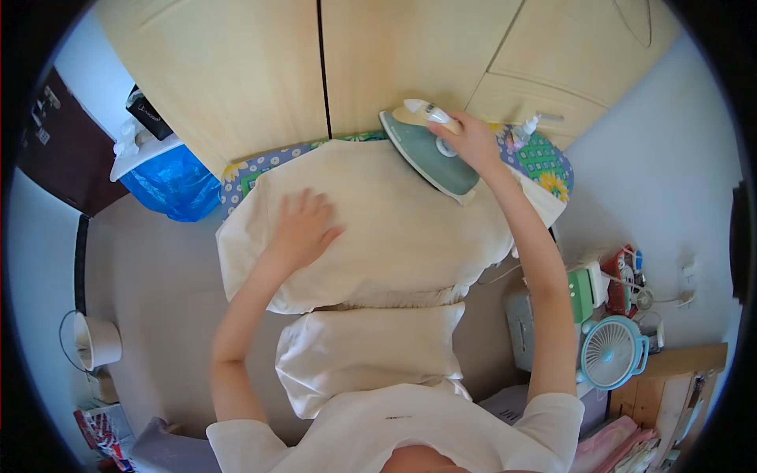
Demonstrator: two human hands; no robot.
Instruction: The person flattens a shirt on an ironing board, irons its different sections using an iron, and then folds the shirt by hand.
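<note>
My right hand [471, 143] is wrapped round the handle of a green and cream iron [430, 150], whose body is over the far right part of a cream cloth [394, 229]. The cloth is spread over an ironing board [254, 172] with a blue, flowered cover. On the cloth's left part my left hand [303, 229] lies with its fingers spread, slightly blurred, holding nothing. At the board's right end stands a clear spray bottle [523, 132].
Pale cabinet doors [402, 55] rise behind the board. A blue bag [175, 183] hangs at the left, with a white bucket [98, 342] on the floor below. A light blue fan [611, 352] and a cord are at the right.
</note>
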